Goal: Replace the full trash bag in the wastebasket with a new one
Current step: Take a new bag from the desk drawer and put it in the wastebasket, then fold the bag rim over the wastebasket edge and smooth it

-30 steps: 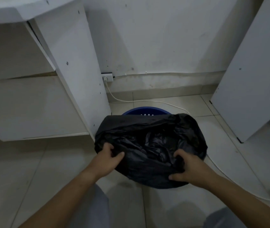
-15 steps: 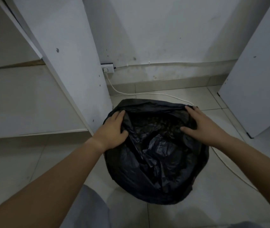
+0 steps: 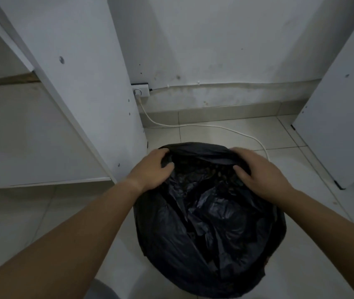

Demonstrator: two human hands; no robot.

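Black plastic bag, crumpled and glossy, gapes open; left hand and right hand each grip its far rim.

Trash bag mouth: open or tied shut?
Open. The trash bag has its mouth spread wide, with the crumpled inside showing; the left hand and right hand grip its far rim.

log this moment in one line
left hand: grips black bag far rim | right hand: grips far rim | bag mouth: open
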